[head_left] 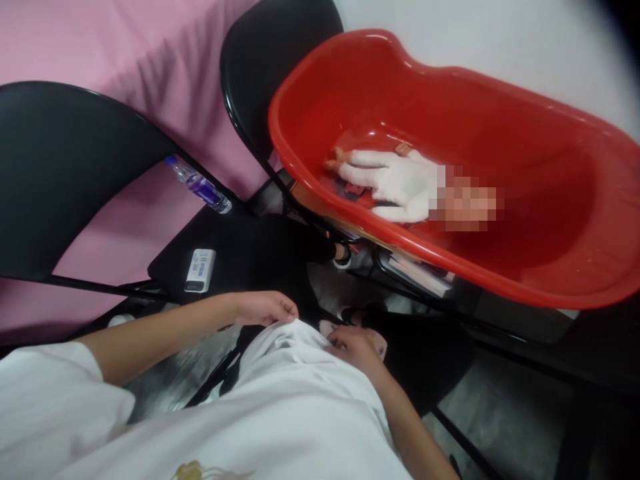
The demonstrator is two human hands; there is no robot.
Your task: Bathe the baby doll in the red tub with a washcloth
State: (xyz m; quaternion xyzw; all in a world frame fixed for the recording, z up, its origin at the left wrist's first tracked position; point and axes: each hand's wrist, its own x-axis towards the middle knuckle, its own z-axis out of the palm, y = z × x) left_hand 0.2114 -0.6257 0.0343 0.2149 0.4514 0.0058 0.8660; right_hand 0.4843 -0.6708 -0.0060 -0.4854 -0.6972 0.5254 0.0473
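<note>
Setting: indoor, probably a training or class room; the dim edges and narrow view do not settle it. Evidence: black folding chairs (65, 147) stand close together. Pink cloth (125, 40) spreads behind them, with loose folds. A red baby bathtub (505, 127) holds a small doll (407, 187) dressed in white, lying flat. A paper stack (423, 275) sits below the tub. A water bottle (205, 187) lies by one seat. Floor (510, 400): grey, mottled.

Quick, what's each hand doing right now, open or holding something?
Left hand: closed, pinching the white shirt near its hem.
Right hand: curled at the shirt's edge; whether it grips cannot be told.
</note>
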